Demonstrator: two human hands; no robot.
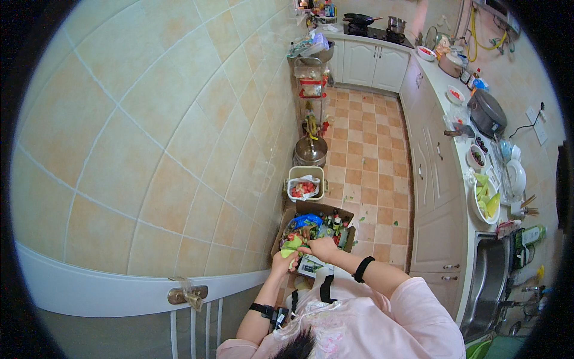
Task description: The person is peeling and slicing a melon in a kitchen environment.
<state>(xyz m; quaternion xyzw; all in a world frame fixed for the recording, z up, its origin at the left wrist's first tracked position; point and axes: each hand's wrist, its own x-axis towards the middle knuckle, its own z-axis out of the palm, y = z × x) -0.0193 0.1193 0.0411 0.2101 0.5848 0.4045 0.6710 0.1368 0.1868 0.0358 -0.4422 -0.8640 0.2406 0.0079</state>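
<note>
My left hand (pixel 285 261) is closed around a pale green vegetable piece (pixel 292 246), perhaps a leafy stalk. Against its right side works my right hand (pixel 320 249), its fingers curled around something small and dark that is mostly hidden, too small to name. Both hands are over the near edge of an open cardboard box (pixel 352 238). Inside the box lie a blue plastic bag (pixel 306 221), green and reddish scraps, and several bottles (pixel 337 224).
Beyond the box stands a beige bin (pixel 306 171) with a white bag of red pieces. A lidded steel pot (pixel 310 151) and a narrow rack (pixel 309 72) line the wall. The right counter bears a white bowl of green pieces (pixel 485 199) beside a steel sink (pixel 486 278). Green bits dot the tiled floor.
</note>
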